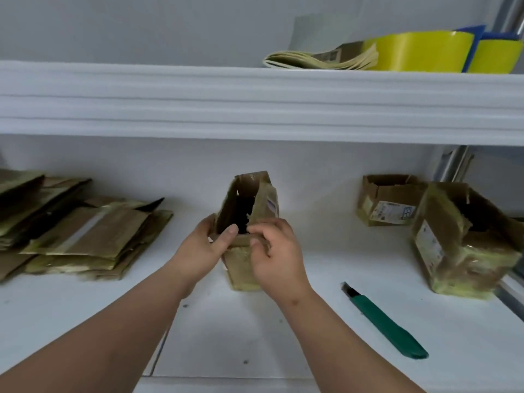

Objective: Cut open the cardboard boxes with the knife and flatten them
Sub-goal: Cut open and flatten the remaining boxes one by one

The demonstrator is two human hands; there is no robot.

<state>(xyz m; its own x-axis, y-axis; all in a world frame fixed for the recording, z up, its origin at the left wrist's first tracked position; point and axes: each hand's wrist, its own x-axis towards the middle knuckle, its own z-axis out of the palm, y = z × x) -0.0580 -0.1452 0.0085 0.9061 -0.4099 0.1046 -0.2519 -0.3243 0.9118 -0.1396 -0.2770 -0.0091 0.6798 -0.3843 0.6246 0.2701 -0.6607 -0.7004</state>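
A small brown cardboard box, open at the top with its flaps up, stands in the middle of the white shelf. My left hand grips its left side, thumb hooked over the near rim. My right hand pinches the near right flap edge. A green utility knife lies loose on the shelf to the right, blade end pointing away from me. Neither hand touches it.
A pile of flattened cardboard lies at the left. Two opened boxes stand at the right, a large one and a smaller one behind it. The upper shelf holds yellow tape rolls and folded sheets.
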